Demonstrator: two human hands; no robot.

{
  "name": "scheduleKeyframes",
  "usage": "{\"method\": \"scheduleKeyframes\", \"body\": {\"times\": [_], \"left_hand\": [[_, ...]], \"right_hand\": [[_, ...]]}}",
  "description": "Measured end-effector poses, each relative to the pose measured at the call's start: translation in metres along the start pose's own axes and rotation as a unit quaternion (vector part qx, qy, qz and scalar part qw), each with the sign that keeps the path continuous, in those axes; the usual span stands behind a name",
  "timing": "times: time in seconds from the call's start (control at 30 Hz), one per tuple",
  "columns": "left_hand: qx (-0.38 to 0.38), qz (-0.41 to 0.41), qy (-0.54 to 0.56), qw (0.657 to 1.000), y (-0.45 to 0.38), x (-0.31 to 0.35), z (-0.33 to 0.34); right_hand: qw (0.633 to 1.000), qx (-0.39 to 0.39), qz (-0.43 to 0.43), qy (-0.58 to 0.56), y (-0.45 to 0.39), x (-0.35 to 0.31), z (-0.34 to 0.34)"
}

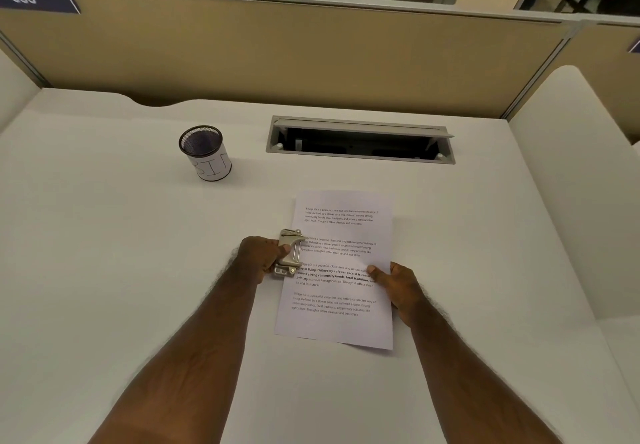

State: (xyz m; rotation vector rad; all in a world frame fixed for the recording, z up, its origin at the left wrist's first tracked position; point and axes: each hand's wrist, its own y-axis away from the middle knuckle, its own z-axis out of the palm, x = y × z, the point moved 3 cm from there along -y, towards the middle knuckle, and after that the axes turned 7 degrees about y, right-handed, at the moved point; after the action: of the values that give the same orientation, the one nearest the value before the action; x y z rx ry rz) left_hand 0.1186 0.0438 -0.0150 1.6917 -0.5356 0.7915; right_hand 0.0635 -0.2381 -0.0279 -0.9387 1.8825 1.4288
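A printed sheet of paper with several text paragraphs lies on the white desk. A silver metal hole punch sits at the sheet's left edge, and the edge appears to run into its slot. My left hand grips the punch, thumb on its top. At the sheet's right edge my right hand pinches the paper, thumb lying on the printed side and fingers hidden beneath or beside it.
A black mesh pen cup with a paper label stands at the back left. An open cable hatch is set into the desk behind the sheet. Tan partition panels wall in the desk at the back and sides.
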Motion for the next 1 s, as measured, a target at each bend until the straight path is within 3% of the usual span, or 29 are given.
{"method": "scheduleKeyframes", "body": {"times": [0.23, 0.47, 0.63, 0.8, 1.0], "left_hand": [[-0.044, 0.033, -0.004, 0.998, 0.01, 0.001, -0.003], [0.025, 0.116, -0.027, 0.993, 0.016, 0.007, -0.046], [0.132, 0.153, -0.113, 0.973, 0.012, 0.01, -0.087], [0.182, 0.159, -0.221, 0.945, 0.016, 0.007, -0.1], [0.209, 0.146, -0.256, 0.932, 0.016, 0.002, -0.1]], "right_hand": [[1.0, -0.002, -0.013, -0.014, 0.004, -0.002, 0.0], [0.999, -0.002, -0.01, -0.045, 0.005, 0.001, -0.001], [0.999, 0.001, -0.006, -0.051, 0.007, 0.001, -0.001], [0.999, -0.002, -0.014, -0.048, 0.005, 0.001, -0.001], [0.999, -0.007, -0.014, -0.049, 0.0, 0.006, -0.002]]}}
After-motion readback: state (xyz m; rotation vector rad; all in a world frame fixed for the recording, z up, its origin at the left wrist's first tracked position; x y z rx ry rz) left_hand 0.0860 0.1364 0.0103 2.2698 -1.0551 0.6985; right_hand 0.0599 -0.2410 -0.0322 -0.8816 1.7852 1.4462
